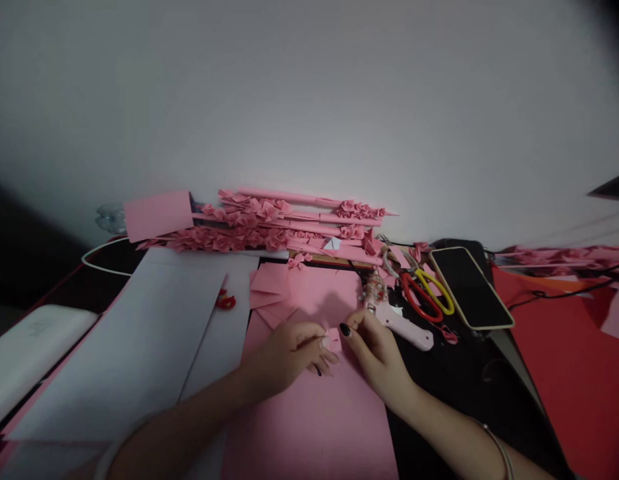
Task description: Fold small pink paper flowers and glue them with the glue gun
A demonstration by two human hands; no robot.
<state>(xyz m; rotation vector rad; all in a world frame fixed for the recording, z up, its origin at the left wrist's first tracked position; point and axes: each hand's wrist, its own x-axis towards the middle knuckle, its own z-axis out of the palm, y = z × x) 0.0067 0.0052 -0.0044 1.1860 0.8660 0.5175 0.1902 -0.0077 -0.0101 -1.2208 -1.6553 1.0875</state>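
Observation:
My left hand (pixel 294 350) pinches a small piece of folded pink paper (pixel 333 341) between thumb and forefinger, its other fingers loosely bent below. From the other side, my right hand (pixel 376 350) has thumb and forefinger closed at the paper's right edge; its fingertips partly hide that edge. Both hands are above a large pink sheet (pixel 314 427). Smaller pink paper squares (pixel 269 287) lie at its upper left. Just beyond my right hand is a pale pink glue gun (pixel 406 327).
Pink paper flower stems (pixel 259 220) are piled along the wall. Red-handled scissors (pixel 420 298), yellow-handled scissors (pixel 436 291) and a phone (pixel 472 287) lie at right, near red sheets (pixel 554 360). White sheets (pixel 114 340) and a white box-like device (pixel 39 347) are at left.

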